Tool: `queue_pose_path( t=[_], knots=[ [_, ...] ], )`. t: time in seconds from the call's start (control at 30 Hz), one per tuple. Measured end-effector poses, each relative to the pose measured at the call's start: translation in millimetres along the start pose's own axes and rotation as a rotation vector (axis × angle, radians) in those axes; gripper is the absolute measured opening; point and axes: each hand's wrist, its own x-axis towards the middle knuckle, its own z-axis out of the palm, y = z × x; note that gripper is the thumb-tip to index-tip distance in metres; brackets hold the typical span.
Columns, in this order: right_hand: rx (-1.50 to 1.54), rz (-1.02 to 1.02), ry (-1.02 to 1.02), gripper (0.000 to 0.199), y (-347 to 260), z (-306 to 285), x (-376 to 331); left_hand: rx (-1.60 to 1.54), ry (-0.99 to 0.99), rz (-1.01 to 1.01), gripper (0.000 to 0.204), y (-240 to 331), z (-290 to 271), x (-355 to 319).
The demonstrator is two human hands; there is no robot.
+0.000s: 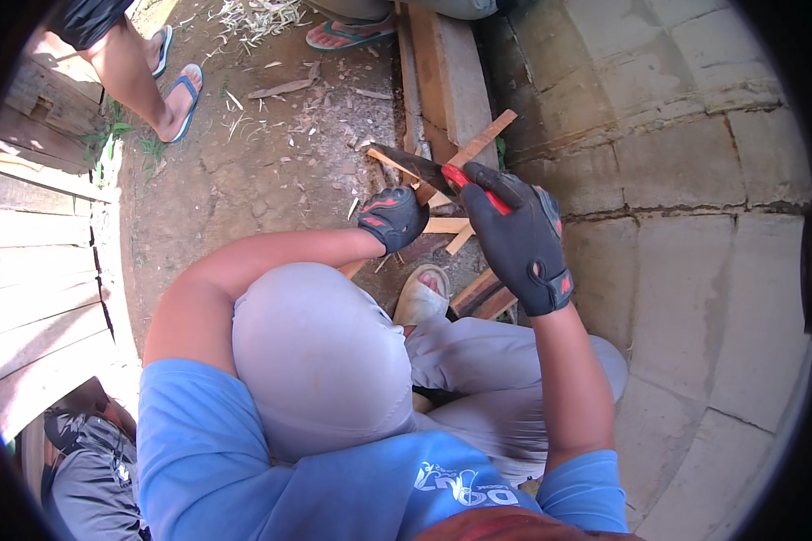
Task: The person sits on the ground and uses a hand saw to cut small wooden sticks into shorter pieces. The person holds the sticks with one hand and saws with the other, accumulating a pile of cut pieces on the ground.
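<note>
My left hand (394, 220), in a black glove with red marks, is closed around a narrow wooden strip (485, 137) that slants up to the right. My right hand (517, 236), gloved the same way, grips the red handle (466, 179) of a knife. Its dark blade (413, 163) points up and left, crossing close to the strip just beyond my left fist. Whether the edge touches the wood cannot be made out. A second pale strip (387, 158) lies along the blade, partly hidden by it. More short wooden strips (446, 225) lie between my hands.
A concrete block wall (677, 171) rises close on my right, with a long timber beam (451, 72) along its foot. Wood shavings (257, 20) litter the dirt ground. Another person's sandalled foot (187, 101) stands far left; a second person's foot (352, 34) is ahead. Wooden planks (36, 243) line the left.
</note>
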Motion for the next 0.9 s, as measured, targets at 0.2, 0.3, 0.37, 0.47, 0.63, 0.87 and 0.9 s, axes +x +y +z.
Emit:
queue_pose_path(
  t=[0.2, 0.3, 0.37, 0.47, 0.63, 0.87, 0.9],
  knots=[
    [-0.062, -0.134, -0.049, 0.034, 14, -10, 17, 0.01, -0.054, -0.125, 0.044, 11, -10, -1],
    [0.176, 0.061, -0.123, 0.035, 29, -19, -5, -0.04, -0.104, -0.114, 0.045, 11, -15, 1],
    [0.196, 0.103, -0.067, 0.033, 46, -8, -41, -0.089, -0.107, -0.043, 0.046, -5, 3, 10],
    [0.075, 0.066, -0.044, 0.031, 57, -15, -82, -0.061, -0.194, -0.084, 0.041, 6, -11, 8],
    [0.172, 0.42, -0.166, 0.032, 54, -95, -110, -0.067, -0.104, -0.008, 0.035, -11, -4, 2],
    [-0.111, 0.086, -0.157, 0.041, 19, -161, -131, -0.066, -0.157, 0.035, 0.035, 1, -13, 8],
    [-0.146, 0.017, -0.166, 0.042, 19, -162, -128, -0.077, -0.14, 0.042, 0.035, 1, -12, 8]
  ],
)
